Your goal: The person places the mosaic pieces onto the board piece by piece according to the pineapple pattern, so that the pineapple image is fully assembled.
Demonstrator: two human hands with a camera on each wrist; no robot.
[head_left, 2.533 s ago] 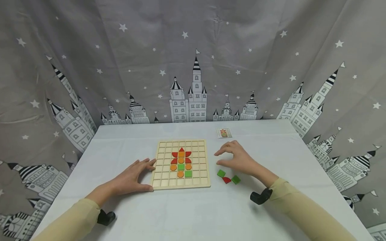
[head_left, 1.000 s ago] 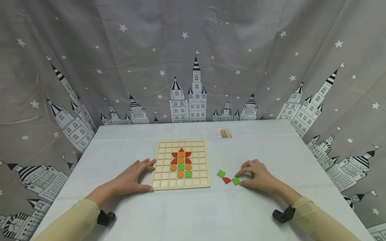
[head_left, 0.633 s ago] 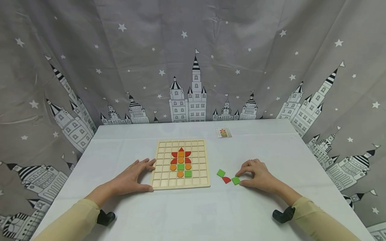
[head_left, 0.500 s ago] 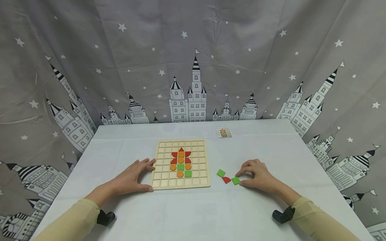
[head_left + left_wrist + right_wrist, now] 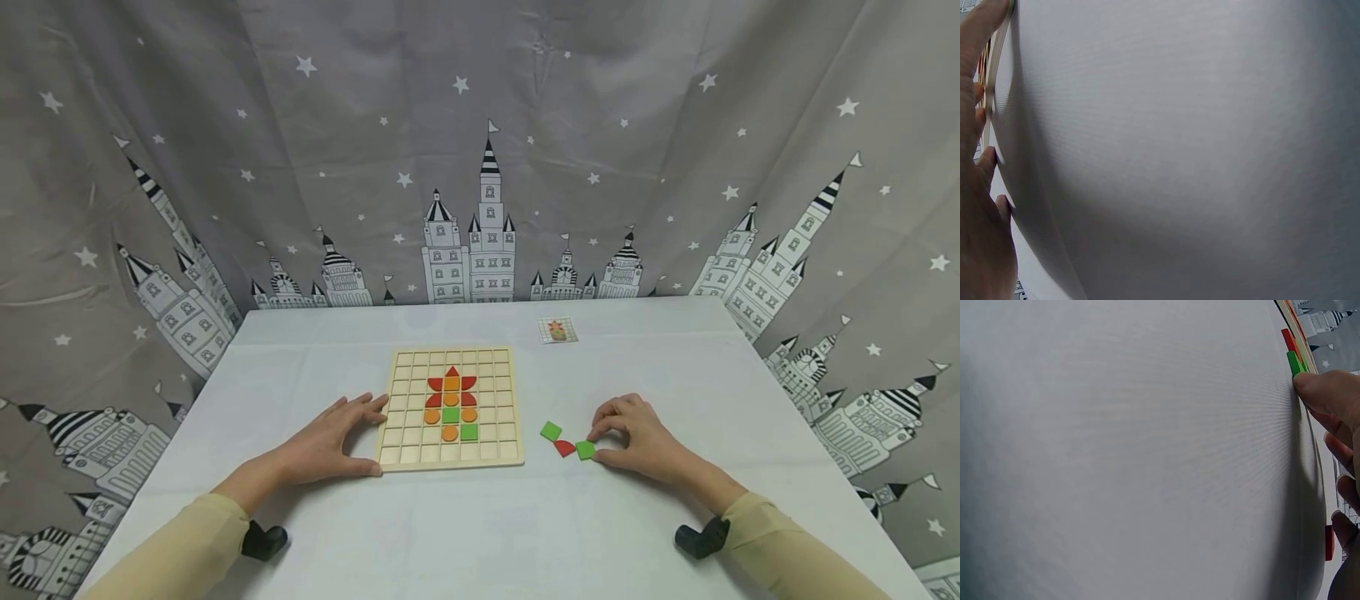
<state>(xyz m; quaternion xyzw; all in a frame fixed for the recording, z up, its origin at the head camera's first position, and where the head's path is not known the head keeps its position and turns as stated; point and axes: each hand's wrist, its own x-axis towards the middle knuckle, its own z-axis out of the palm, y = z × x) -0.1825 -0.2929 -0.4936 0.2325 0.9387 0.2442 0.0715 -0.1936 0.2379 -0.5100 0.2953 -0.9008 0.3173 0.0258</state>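
Note:
A wooden grid board (image 5: 495, 450) lies on the white table with red, orange and green tiles set in its middle columns. My left hand (image 5: 326, 442) rests along the board's left edge, fingers spread, thumb at the near left corner. To the right of the board, my right hand (image 5: 637, 442) pinches a green square tile (image 5: 585, 450) between thumb and forefinger, low at the table. In the right wrist view the thumb presses the end of this green tile (image 5: 1295, 362). A red quarter-circle tile (image 5: 564, 449) and a second green square tile (image 5: 551, 431) lie just left of it.
A small picture card (image 5: 557, 330) showing a pattern on a grid lies toward the back of the table. Another red piece (image 5: 1329, 542) shows beneath the right fingers in the right wrist view. A grey curtain (image 5: 300, 150) with castles hangs behind the table.
My right hand has come down and to the right, onto the right-hand green tile, which has since turned slightly and shifted toward the red one. The left hand has stayed on the board's edge.

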